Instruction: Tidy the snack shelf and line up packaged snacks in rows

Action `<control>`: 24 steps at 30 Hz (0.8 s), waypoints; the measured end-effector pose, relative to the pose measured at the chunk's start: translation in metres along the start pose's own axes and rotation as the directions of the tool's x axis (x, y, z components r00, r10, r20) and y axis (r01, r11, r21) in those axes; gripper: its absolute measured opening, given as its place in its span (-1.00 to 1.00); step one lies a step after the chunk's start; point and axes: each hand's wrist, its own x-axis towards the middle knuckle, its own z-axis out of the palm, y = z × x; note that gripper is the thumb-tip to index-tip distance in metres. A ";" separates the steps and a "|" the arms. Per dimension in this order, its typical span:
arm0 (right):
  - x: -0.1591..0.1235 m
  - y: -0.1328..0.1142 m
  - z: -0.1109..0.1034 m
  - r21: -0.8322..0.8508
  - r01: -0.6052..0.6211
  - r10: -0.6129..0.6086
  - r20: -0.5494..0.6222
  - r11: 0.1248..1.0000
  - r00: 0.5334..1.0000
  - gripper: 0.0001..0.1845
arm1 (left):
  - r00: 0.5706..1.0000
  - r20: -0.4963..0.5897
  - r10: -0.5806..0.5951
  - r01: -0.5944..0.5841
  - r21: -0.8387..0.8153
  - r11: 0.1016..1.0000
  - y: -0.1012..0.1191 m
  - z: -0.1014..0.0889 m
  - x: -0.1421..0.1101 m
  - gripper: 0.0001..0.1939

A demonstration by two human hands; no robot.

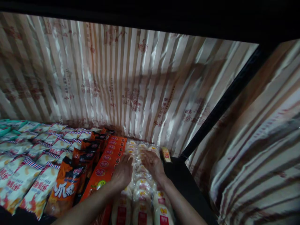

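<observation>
Three rows of round, pale packaged cakes (142, 195) in clear wrappers with red and yellow labels run away from me on the dark shelf. Over the left row, my left hand (123, 172) reaches forward beside a long orange printed box (105, 164), its fingers apart and low over the packs. Across the middle and right rows lies my right hand (152, 163), fingers stretched towards the left and resting on or just above the wrappers. Neither hand visibly grips a pack. Both hands hide parts of the far cakes, and the fingertips are blurred.
Orange and black snack bags (64, 187) and several white snack bags (38, 187) fill the left side. A small yellow pack (166, 154) lies at the back right of the dark shelf (185, 184). Striped sheeting (140, 84) hangs behind, with a black post (222, 100) at right.
</observation>
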 end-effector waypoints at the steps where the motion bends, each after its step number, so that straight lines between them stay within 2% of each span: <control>1: 0.010 0.002 0.004 -0.001 0.015 -0.015 0.016 1.000 1.000 -0.56 | 0.999 0.013 -0.029 0.029 -0.017 0.999 -0.003 -0.004 0.011 -0.59; 3: 0.029 0.007 0.010 -0.011 0.029 -0.028 0.047 1.000 0.998 -0.59 | 0.995 0.029 -0.091 0.092 -0.034 0.995 -0.011 -0.010 0.034 -0.61; 6: 0.057 0.015 0.018 -0.071 0.001 0.005 0.093 0.997 0.996 -0.64 | 0.992 0.018 -0.124 0.124 -0.036 0.992 -0.025 -0.010 0.067 -0.64; 13: 0.100 0.034 0.036 -0.289 -0.063 0.146 0.274 0.955 0.951 -0.65 | 0.980 0.043 -0.194 0.195 -0.003 0.981 -0.054 0.011 0.130 -0.75; 19: 0.118 0.056 0.052 -0.299 -0.162 0.265 0.349 0.941 0.899 -0.74 | 0.976 0.091 -0.200 0.198 0.025 0.980 -0.068 0.024 0.159 -0.69; 24: 0.127 0.068 0.061 -0.204 -0.216 0.283 0.397 0.955 0.873 -0.77 | 0.974 0.154 -0.166 0.163 0.033 0.986 -0.074 0.027 0.171 -0.70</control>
